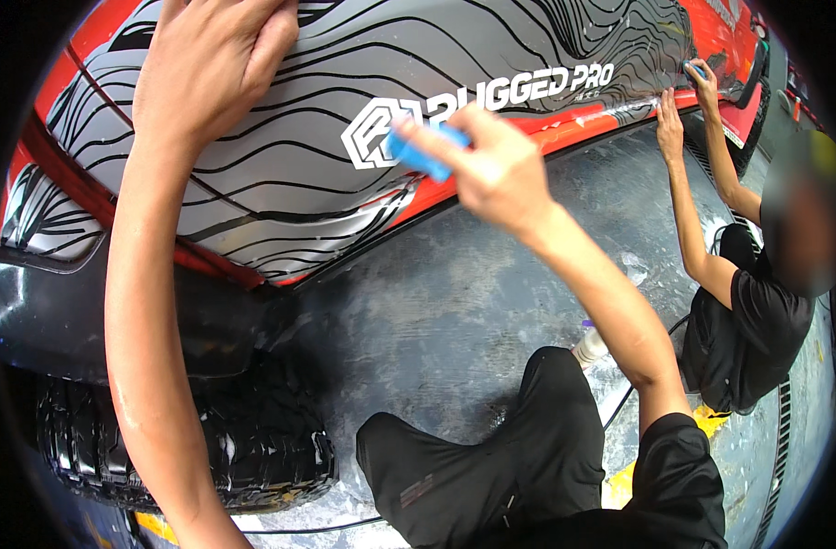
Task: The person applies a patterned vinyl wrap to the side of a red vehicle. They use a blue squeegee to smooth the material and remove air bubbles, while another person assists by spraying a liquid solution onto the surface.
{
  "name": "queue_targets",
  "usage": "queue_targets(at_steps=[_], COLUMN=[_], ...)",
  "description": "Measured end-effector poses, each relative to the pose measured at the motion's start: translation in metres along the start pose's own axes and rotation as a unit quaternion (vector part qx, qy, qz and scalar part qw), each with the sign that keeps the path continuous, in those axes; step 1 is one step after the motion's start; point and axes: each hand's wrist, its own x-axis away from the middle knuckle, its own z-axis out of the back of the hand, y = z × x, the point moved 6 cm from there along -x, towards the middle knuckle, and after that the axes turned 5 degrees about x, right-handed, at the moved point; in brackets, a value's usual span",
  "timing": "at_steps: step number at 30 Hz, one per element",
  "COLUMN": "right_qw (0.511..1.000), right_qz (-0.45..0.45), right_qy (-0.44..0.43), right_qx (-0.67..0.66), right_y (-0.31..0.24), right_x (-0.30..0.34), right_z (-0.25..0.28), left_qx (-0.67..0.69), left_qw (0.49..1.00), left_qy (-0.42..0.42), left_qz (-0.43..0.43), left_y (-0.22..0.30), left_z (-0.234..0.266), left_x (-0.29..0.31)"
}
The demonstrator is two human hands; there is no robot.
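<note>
My right hand (505, 174) grips a blue squeegee (427, 151), both blurred by motion. The squeegee lies over the white emblem on a grey and black wavy-line vinyl film (317, 197), which covers the side of a red vehicle. Up at the top edge, my left hand (212, 73) is against the same panel with its thumb and fingers drawn together. Its fingertips run out of the picture, so what they hold is hidden. Loose, wrinkled film (391, 201) shows along the lower edge of the panel, below the squeegee.
At right a crouching co-worker in black (756, 311) has both hands on the same vehicle side, one with a small dark blue tool (697, 69). A black tyre (189, 448) is at lower left. A white bottle (590, 348) and a dark cable (621, 407) lie near my knee.
</note>
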Motion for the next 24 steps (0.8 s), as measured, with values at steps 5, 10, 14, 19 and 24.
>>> queue_targets(at_steps=[5, 10, 14, 19, 24], right_qw=[0.999, 0.999, 0.999, 0.999, 0.999], right_qz=[-0.038, -0.038, -0.03, -0.03, -0.037], right_qy=[0.027, 0.018, 0.0, 0.012, 0.0], right_qx=[0.003, 0.028, 0.037, 0.026, 0.025], right_y=[-0.009, -0.009, -0.007, -0.008, -0.012], right_x=[0.006, 0.008, 0.005, 0.003, 0.003], right_z=[-0.001, 0.001, 0.004, 0.006, 0.007], left_qx=[-0.016, -0.012, -0.004, -0.015, -0.011], left_qw=[1.0, 1.0, 1.0, 1.0, 1.0], left_qy=[-0.009, -0.005, 0.014, 0.004, 0.009], left_qz=[0.009, 0.003, -0.009, 0.006, -0.008], left_y=[0.0, 0.001, -0.002, 0.001, -0.001], left_z=[-0.001, 0.001, -0.001, -0.002, -0.001], left_x=[0.0, 0.0, 0.001, 0.0, 0.0])
